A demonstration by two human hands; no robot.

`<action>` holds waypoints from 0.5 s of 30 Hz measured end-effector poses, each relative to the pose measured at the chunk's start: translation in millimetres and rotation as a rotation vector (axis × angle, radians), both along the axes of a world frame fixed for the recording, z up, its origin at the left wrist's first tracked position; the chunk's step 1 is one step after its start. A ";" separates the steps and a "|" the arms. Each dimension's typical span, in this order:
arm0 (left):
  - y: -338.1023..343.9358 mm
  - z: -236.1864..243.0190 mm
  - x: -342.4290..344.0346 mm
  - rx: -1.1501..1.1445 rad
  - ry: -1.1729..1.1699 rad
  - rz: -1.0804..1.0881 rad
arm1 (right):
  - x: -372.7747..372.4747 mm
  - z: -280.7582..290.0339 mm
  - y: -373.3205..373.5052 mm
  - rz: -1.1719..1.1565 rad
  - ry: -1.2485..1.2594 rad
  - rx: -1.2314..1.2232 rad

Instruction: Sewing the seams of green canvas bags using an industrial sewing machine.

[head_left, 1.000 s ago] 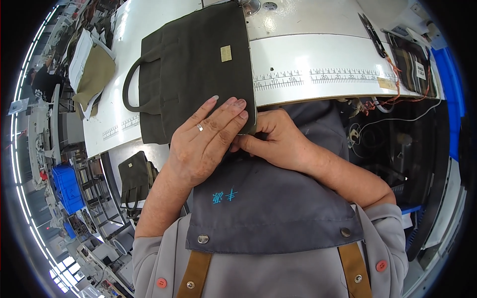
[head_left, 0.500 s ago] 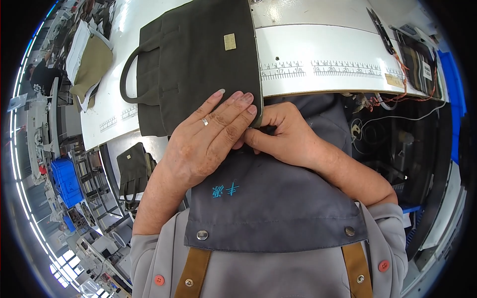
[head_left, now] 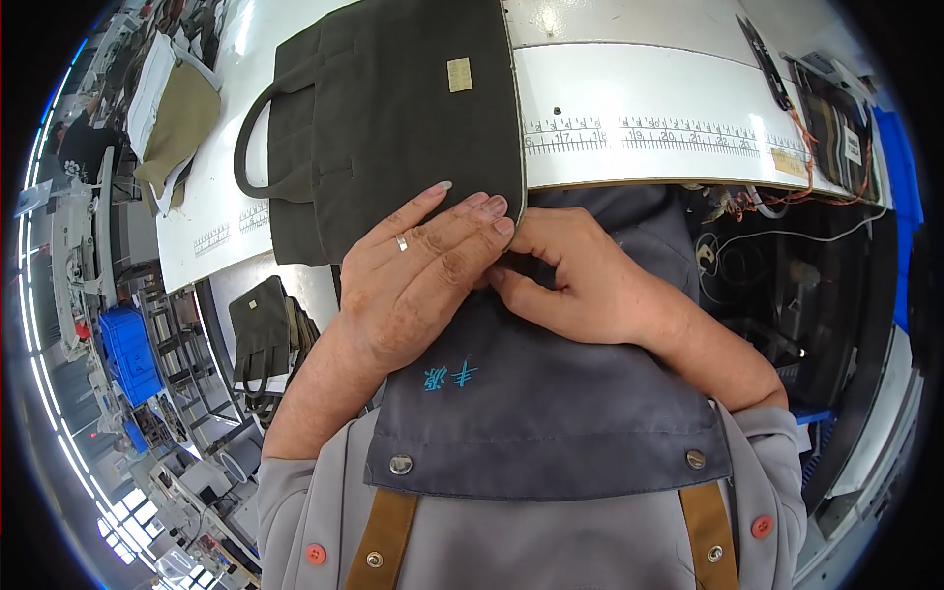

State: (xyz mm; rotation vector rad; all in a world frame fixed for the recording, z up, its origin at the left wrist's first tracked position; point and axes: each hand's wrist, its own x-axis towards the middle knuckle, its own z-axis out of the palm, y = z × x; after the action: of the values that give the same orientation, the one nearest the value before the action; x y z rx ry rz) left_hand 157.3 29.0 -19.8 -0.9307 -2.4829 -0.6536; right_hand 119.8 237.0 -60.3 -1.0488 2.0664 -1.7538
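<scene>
A dark olive fabric bag panel (head_left: pixel 413 128) lies on the white table, its carrying handle at the left and a small pale label (head_left: pixel 459 75) on its face. Across its near right corner rests my left hand (head_left: pixel 423 265), fingers stretched out flat on the fabric, a ring on one finger. My right hand (head_left: pixel 570 270) is at the same corner, fingers bent and closed around the bag's edge. Its fingertips are partly behind the left hand and the fabric. Both hands are above the grey apron (head_left: pixel 551 393) on my lap.
A ruler strip (head_left: pixel 678 138) runs along the table's front edge. Thread snips (head_left: pixel 765 64) lie at the far right beside orange cords. A similar olive bag (head_left: pixel 261 329) sits on a lower shelf at left, below folded fabric (head_left: pixel 182 118). A blue crate (head_left: pixel 130 354) stands further left.
The bag has shifted very slightly away and to the right at its label side. My right hand has slid a little right and down, still at the corner; the left hand stays flat.
</scene>
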 end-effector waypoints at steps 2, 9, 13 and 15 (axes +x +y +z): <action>1.1 -0.9 -1.6 0.023 0.002 -0.005 | -4.2 5.8 4.9 -0.042 0.211 0.079; 2.3 2.8 -0.5 0.007 0.069 -0.021 | -18.8 34.9 22.3 -0.324 0.695 0.177; 0.8 -1.1 1.9 -0.027 0.140 -0.084 | -29.7 37.9 19.6 -0.329 0.935 0.188; -0.7 -2.8 1.4 0.027 0.194 -0.126 | -33.8 37.4 15.3 -0.352 1.027 0.158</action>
State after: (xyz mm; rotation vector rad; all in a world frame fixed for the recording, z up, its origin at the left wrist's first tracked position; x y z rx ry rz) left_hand 158.7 28.2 -22.6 -1.0934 -2.2541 -0.6042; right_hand 85.9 252.2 -22.8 -1.8829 3.0559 -1.2111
